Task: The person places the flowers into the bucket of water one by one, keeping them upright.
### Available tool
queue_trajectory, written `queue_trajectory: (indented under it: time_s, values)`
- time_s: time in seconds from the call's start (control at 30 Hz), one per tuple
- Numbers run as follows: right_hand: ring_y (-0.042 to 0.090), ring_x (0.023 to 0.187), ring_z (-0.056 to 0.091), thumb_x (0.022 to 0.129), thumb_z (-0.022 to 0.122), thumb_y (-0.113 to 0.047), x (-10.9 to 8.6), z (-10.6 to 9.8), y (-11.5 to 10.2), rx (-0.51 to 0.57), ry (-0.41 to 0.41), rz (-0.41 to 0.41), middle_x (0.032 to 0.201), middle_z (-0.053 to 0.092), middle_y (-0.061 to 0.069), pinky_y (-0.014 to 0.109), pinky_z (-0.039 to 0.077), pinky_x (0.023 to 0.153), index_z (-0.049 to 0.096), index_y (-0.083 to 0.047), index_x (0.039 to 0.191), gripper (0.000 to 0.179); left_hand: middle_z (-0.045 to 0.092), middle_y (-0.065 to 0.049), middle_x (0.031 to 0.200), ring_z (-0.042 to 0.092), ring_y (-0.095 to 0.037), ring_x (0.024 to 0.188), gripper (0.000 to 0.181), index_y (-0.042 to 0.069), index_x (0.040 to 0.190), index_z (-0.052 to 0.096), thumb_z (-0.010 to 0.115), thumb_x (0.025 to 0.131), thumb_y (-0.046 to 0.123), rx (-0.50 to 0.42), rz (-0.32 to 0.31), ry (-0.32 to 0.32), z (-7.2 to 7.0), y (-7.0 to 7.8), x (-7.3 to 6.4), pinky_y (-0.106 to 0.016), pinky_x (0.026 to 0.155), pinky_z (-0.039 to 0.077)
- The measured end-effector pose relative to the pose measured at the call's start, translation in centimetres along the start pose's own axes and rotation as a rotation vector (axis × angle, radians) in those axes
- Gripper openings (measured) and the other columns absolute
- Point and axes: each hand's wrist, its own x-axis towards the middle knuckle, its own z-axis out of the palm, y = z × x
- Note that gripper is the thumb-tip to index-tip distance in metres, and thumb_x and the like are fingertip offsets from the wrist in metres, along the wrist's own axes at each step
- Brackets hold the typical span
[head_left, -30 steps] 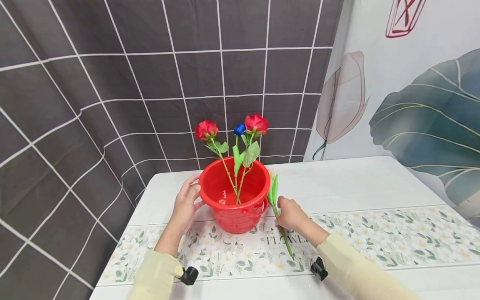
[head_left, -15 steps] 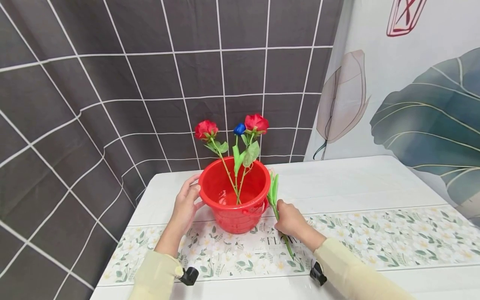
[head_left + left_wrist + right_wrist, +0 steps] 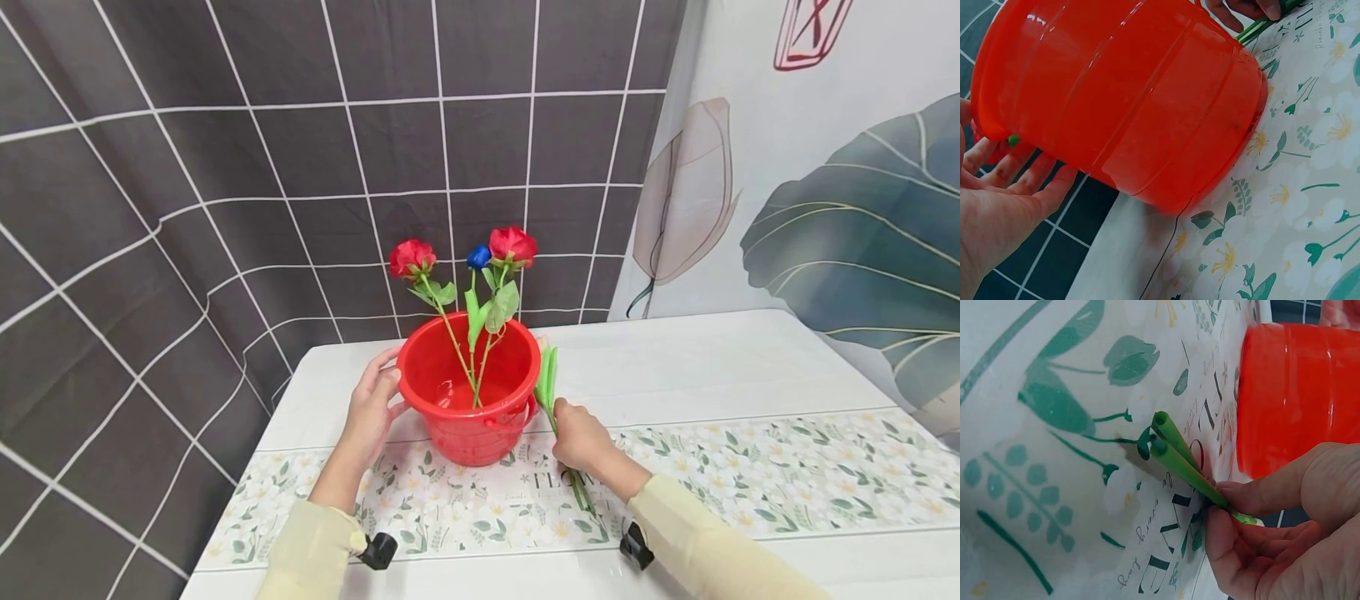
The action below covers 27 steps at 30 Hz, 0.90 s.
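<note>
A red bucket [image 3: 480, 429] stands on the table with two red roses [image 3: 513, 247] and a blue flower [image 3: 478, 257] inside, their stems leaning out of it. My left hand [image 3: 371, 412] holds the bucket's left side, thumb at the rim and fingers against the outer wall below it. To the bucket's right, my right hand [image 3: 583, 435] pinches two green flower stems [image 3: 1179, 456] between thumb and fingers, low over the table. Their long green leaves [image 3: 548, 377] point away, beside the bucket. A pale pink blossom [image 3: 543, 342] is partly hidden behind the rim.
The white table [image 3: 720, 358] carries a band of flower print [image 3: 780, 471]. Behind it hangs a dark cloth with white grid lines [image 3: 390, 150]; a pale cloth with large leaf prints [image 3: 870, 225] is on the right.
My right hand has shifted slightly along the stems and gripped them. Two stem ends now show below it, where one showed before. My left hand and the bucket have stayed put.
</note>
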Motion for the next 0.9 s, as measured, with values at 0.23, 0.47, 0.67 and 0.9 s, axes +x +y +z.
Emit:
queue_trajectory:
  time_s: [0.23,0.47,0.67,0.9]
  values:
    - [0.018,0.056,0.052,0.069,0.059,0.012,0.0,-0.2,0.1,0.028,0.017,0.000,0.066,0.054,0.006,0.027,0.042,0.048,0.056,0.002,0.095,0.028,0.051,-0.011,0.133,0.051,-0.026,0.123,0.042,0.022,0.141,0.041,0.040,0.099,0.017,-0.001,-0.010,0.006,0.0,0.1,0.0,-0.031,0.086,0.053]
    - [0.016,0.054,0.050,0.067,0.056,0.014,0.1,-0.4,0.1,0.138,0.030,-0.020,0.063,0.053,0.005,0.026,0.042,0.048,0.055,0.004,0.101,0.036,0.051,-0.011,0.132,0.051,-0.026,0.123,0.042,0.022,0.141,0.041,0.039,0.099,0.016,-0.008,-0.016,0.011,0.1,0.2,0.0,-0.031,0.087,0.053]
    - [0.016,0.055,0.049,0.070,0.058,0.012,0.3,-0.8,0.1,0.195,0.062,-0.017,0.065,0.051,0.006,0.026,0.041,0.049,0.053,0.005,0.108,0.039,0.051,-0.011,0.133,0.051,-0.026,0.123,0.042,0.022,0.141,0.042,0.039,0.099,0.016,-0.012,-0.016,0.012,0.2,0.2,0.0,-0.030,0.087,0.053]
    - [0.014,0.056,0.051,0.074,0.066,0.011,0.4,-1.4,0.0,0.244,0.119,-0.023,0.067,0.052,0.005,0.026,0.044,0.050,0.053,0.006,0.112,0.040,0.050,-0.011,0.134,0.050,-0.027,0.124,0.042,0.021,0.141,0.041,0.039,0.099,0.016,-0.005,-0.011,0.005,0.1,0.2,0.0,-0.029,0.085,0.054]
